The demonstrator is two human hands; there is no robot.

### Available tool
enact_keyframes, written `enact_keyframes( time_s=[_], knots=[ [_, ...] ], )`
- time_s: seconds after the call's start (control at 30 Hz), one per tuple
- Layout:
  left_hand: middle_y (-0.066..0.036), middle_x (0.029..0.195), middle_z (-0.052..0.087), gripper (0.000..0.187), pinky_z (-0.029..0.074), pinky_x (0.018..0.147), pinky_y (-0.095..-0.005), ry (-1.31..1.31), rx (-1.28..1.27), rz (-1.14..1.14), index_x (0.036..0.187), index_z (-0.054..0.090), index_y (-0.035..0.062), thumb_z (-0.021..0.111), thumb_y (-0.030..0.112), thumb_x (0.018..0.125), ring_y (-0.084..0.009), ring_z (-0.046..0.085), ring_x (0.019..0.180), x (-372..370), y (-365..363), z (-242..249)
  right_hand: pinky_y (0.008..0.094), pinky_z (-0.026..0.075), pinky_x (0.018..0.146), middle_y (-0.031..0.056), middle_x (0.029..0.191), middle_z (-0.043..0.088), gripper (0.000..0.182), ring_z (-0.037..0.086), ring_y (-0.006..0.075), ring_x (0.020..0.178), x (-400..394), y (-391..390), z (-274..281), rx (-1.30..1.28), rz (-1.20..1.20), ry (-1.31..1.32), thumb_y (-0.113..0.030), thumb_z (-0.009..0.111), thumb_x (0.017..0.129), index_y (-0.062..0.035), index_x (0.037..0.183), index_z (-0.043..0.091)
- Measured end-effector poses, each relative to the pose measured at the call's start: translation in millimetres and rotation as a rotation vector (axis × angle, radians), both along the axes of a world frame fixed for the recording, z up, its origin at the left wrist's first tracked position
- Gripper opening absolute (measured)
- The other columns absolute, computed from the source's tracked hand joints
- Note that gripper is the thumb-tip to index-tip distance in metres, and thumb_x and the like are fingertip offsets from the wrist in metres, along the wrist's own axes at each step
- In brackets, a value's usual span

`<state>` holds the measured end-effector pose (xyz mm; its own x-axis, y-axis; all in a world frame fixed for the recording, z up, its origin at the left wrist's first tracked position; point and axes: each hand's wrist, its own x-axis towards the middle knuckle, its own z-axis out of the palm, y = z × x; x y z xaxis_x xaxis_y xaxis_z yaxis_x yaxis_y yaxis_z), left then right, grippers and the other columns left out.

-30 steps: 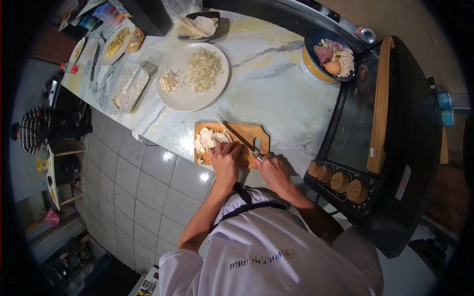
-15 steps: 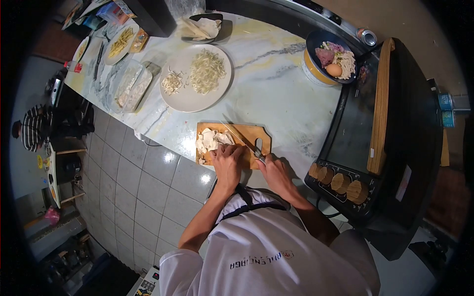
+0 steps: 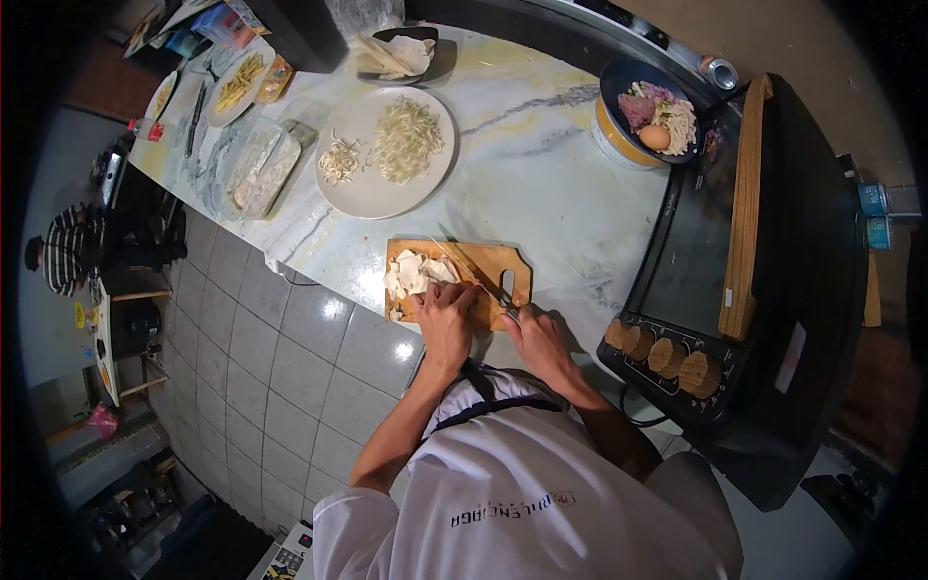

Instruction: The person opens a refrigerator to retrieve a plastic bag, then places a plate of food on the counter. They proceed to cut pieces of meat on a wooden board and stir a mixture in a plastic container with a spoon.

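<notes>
On a wooden cutting board (image 3: 491, 259) at the counter's near edge lies a pile of pale, thin-cut food pieces (image 3: 418, 273). My left hand (image 3: 447, 317) bends its fingers down onto the near side of this pile; what lies under the fingertips is mostly hidden. Gripped by its handle in my right hand (image 3: 536, 338), a knife (image 3: 472, 271) slants across the board, its blade pointing away and to the left. The blade is just right of the pile and close to my left fingers.
Beyond the board stands a large plate (image 3: 362, 198) with two heaps of pale shreds. A glass container (image 3: 259, 174) is to its left, a dark bowl (image 3: 418, 35) behind it. On the right are a black oven (image 3: 802, 242) and a bowl with an egg (image 3: 655, 137). Someone in stripes is far left.
The knife blade has shifted very slightly over the board. Both hands stay in nearly the same place, and the pale pieces look unchanged.
</notes>
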<state>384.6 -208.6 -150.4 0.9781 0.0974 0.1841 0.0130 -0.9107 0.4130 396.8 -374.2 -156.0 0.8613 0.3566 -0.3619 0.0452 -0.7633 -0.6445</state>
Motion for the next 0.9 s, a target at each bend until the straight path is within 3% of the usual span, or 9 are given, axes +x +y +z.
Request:
enact_keyframes(
  time_s=[0.43, 0.73, 0.9],
  knots=[
    [-0.002, 0.088, 0.066, 0.026, 0.033, 0.077, -0.0392, 0.032, -0.054, -0.014, 0.088, 0.070, 0.0119, 0.064, 0.009, 0.063, -0.0223, 0.054, 0.087, 2, 1, 1, 0.0502, 0.049, 0.058, 0.0245, 0.067, 0.060, 0.042, 0.061, 0.0440, 0.067, -3, 4, -4, -0.091, 0.029, -0.098, -0.037, 0.051, 0.093, 0.0048, 0.086, 0.055],
    [-0.001, 0.089, 0.065, 0.024, 0.032, 0.076, -0.0374, -0.009, -0.052, -0.044, 0.090, 0.069, 0.0114, 0.059, 0.010, 0.068, -0.0210, 0.052, 0.083, 3, 4, -3, 0.0457, 0.051, 0.054, 0.0230, 0.066, 0.062, 0.041, 0.064, 0.0382, 0.065, 2, 9, 8, -0.208, 0.067, -0.154, -0.037, 0.054, 0.091, 0.0032, 0.082, 0.058],
    [-0.002, 0.090, 0.067, 0.022, 0.033, 0.080, -0.0398, 0.053, -0.058, -0.021, 0.087, 0.070, 0.0111, 0.063, 0.010, 0.066, -0.0223, 0.056, 0.086, 4, 2, 1, 0.0437, 0.052, 0.053, 0.0217, 0.065, 0.062, 0.043, 0.064, 0.0385, 0.063, 5, 14, 6, -0.208, 0.044, -0.147, -0.037, 0.055, 0.091, 0.0041, 0.079, 0.058]
  ],
)
